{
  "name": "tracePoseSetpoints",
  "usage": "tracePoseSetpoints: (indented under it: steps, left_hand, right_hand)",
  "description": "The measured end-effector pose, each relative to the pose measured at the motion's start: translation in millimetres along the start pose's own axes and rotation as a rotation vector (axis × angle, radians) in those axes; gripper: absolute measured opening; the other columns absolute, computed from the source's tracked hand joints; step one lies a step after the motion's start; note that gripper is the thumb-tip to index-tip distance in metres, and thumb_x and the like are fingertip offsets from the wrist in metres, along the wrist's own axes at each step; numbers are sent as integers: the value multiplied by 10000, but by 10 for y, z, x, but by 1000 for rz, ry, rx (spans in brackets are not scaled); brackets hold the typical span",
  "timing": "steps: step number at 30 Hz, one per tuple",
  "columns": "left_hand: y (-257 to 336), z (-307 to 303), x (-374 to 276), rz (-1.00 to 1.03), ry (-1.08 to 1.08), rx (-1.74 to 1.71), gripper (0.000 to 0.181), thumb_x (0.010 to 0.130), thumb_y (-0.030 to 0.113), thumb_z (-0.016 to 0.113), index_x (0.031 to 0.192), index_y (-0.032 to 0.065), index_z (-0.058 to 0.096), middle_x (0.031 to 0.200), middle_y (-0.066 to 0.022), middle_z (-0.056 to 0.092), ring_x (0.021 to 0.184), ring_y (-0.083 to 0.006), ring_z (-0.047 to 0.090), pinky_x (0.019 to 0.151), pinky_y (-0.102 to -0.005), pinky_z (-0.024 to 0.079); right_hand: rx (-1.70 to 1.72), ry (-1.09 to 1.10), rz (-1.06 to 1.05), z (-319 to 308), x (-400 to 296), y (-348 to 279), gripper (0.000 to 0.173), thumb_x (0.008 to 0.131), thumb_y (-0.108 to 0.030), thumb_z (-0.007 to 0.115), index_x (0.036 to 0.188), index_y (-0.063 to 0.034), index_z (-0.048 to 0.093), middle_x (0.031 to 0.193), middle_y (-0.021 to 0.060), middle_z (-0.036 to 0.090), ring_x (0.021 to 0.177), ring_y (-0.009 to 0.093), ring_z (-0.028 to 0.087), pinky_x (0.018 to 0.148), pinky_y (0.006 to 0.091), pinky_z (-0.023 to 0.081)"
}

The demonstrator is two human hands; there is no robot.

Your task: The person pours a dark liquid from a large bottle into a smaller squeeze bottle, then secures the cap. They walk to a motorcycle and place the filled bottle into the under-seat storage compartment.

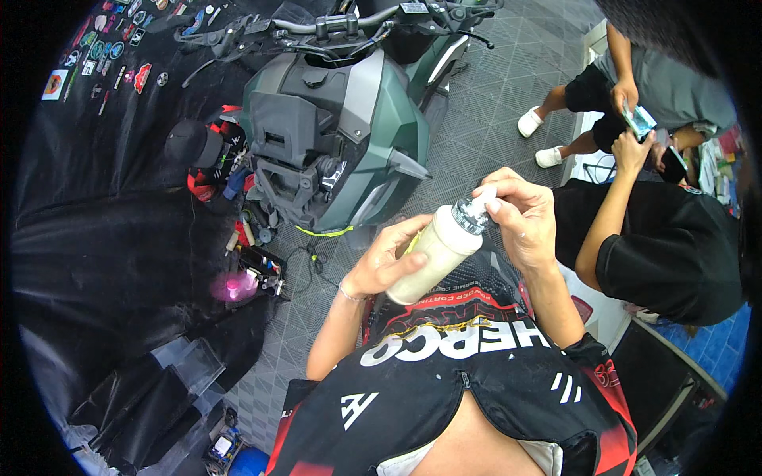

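Note:
A cream-coloured plastic squeeze bottle (437, 256) is held tilted in front of my chest. My left hand (390, 256) wraps around its body, thumb across the near side. Its black ribbed cap (468, 215) is smeared with white residue. With thumb and fingertips, my right hand (521, 217) pinches the pale nozzle (483, 199) at the top, which is partly hidden by the fingers. Beyond the bottle stands a green and grey motorcycle (387, 137), with some front parts uncovered.
Two people are on the right, one holding what look like banknotes (641, 121), another in a black shirt (667, 250). A black sheet (101, 256) spreads on the left. Tools and a pink-topped bottle (232, 288) lie near a cable (315, 259) on the tiled floor (268, 369).

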State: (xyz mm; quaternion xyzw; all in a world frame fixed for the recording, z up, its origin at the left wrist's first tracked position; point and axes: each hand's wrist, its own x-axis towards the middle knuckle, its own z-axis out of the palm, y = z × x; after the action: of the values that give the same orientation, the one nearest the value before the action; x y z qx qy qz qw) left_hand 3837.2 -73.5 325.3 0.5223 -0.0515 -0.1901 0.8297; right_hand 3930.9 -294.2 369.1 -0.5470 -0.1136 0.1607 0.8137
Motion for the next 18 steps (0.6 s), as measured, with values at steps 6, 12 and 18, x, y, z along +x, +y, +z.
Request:
tracePoseSetpoints:
  steps: [6, 12, 18]
  left_hand:
    - [71, 45, 23, -143, -135, -94, 733, 851, 321, 803, 1386, -52, 468, 1225, -147, 662, 1078, -206, 656, 960, -338, 501]
    - [281, 227, -20, -4, 79, 504, 719, 772, 322, 888, 1276, -4, 492, 1046, -182, 710, 975, -271, 731, 853, -381, 559]
    - [353, 501, -61, 46, 369, 825, 679, 751, 327, 904, 1218, 23, 516, 1016, -216, 710, 942, -372, 735, 786, -408, 586]
  right_hand:
    - [16, 2, 22, 41, -38, 24, 139, 853, 4, 726, 973, 67, 754, 990, 117, 689, 887, 144, 642, 794, 267, 511]
    - [-5, 14, 35, 2, -79, -5, 201, 845, -81, 747, 980, 69, 752, 995, 130, 678, 963, 179, 617, 883, 302, 472]
    - [49, 28, 13, 7, -95, -2, 192, 849, -59, 733, 990, 71, 754, 1003, 118, 670, 945, 166, 620, 866, 296, 483]
